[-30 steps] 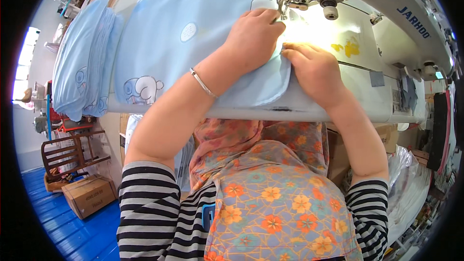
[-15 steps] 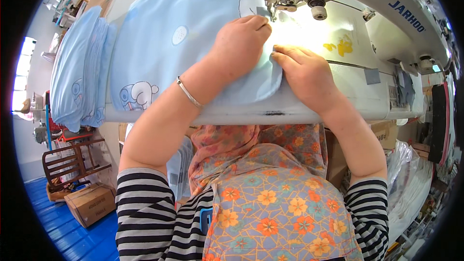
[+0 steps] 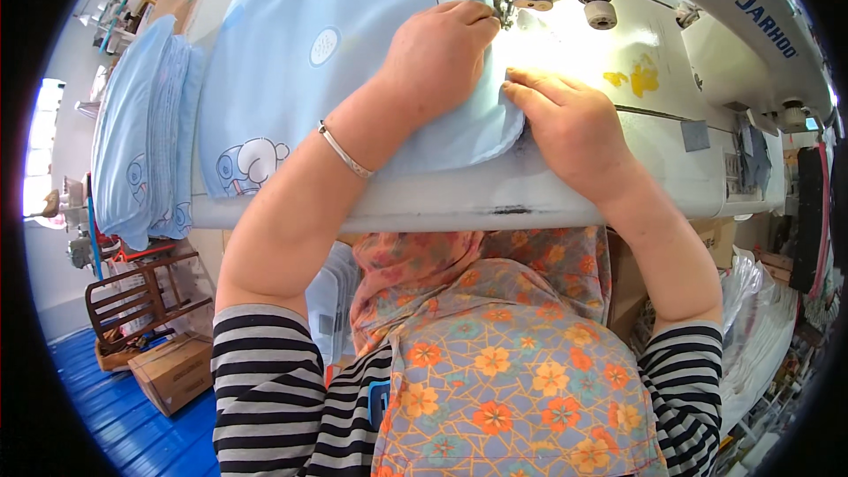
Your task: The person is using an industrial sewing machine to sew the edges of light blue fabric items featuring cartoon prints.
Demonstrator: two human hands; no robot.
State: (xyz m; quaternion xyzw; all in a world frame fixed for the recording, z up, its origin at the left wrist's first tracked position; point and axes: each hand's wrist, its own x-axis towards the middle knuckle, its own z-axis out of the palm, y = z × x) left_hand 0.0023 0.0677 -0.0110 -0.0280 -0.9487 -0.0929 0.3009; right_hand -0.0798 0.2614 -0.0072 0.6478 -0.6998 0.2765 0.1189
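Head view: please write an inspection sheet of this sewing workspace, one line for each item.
Surface: white sewing table, front edge scuffed.
Job's things: light blue printed fabric lies flat, its edge under the sewing machine needle area.
Clutter: stack of folded blue fabric pieces at the table's left end.
Grippers: left hand pressed flat on the fabric; right hand flat, fingertips on the fabric edge.
Cables: nothing seen.
Surroundings: cardboard box and wooden rack on the blue floor; plastic bags at right.
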